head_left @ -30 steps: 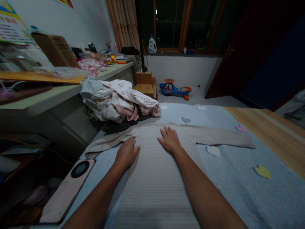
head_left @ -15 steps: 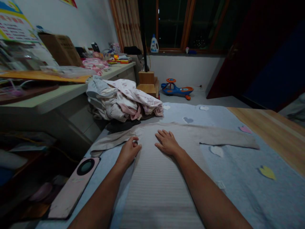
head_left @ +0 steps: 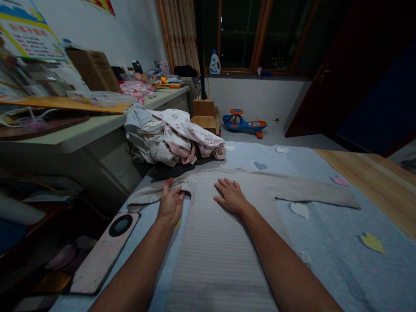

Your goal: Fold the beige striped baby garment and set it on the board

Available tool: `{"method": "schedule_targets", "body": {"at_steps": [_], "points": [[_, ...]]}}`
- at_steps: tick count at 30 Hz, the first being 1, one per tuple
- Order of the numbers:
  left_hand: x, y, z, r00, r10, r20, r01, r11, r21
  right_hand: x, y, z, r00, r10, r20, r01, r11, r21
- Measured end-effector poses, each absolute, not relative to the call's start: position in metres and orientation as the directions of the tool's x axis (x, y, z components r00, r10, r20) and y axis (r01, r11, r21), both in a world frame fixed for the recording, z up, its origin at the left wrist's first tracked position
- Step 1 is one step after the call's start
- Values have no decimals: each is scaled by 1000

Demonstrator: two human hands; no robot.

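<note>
Shirt (head_left: 224, 255) is flat on the blue blanket (head_left: 328, 251), near end running out of frame. Right hand (head_left: 231, 197) is spread open on the chest, gripping nothing. Left hand (head_left: 169, 206) is half open, palm up at the left sleeve (head_left: 144, 196), no clear grip. Looks like a smoothing step to me; next move probably calls for a light pinch there. Long axis runs straight away, collar (head_left: 227, 170) towards the window (head_left: 242, 39).

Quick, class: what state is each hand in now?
Left hand: open, at one sleeve of the pale striped fabric top.
Right hand: open, flat on that top.
</note>
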State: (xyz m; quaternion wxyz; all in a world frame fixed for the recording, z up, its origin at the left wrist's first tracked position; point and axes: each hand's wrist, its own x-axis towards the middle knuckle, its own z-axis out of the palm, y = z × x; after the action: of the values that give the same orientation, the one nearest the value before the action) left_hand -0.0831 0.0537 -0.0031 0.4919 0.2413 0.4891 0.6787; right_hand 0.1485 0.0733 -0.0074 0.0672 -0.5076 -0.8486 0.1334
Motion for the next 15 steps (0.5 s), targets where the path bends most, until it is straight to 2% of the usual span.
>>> {"method": "schedule_targets", "body": {"at_steps": [4,9,15], "points": [[-97,68,-13,-506,858,-81,-259,-62,964,148,73,-8,-473,881,-14,844,448,-296],[-109,73,-22,-601,799,-16,-40,-10,999,149,74,-8,-475,880,-14,840,448,-305],[-113,65,-14,-689,681,249,351,13,936,149,74,-9,-474,881,-6,838,448,-311]]}}
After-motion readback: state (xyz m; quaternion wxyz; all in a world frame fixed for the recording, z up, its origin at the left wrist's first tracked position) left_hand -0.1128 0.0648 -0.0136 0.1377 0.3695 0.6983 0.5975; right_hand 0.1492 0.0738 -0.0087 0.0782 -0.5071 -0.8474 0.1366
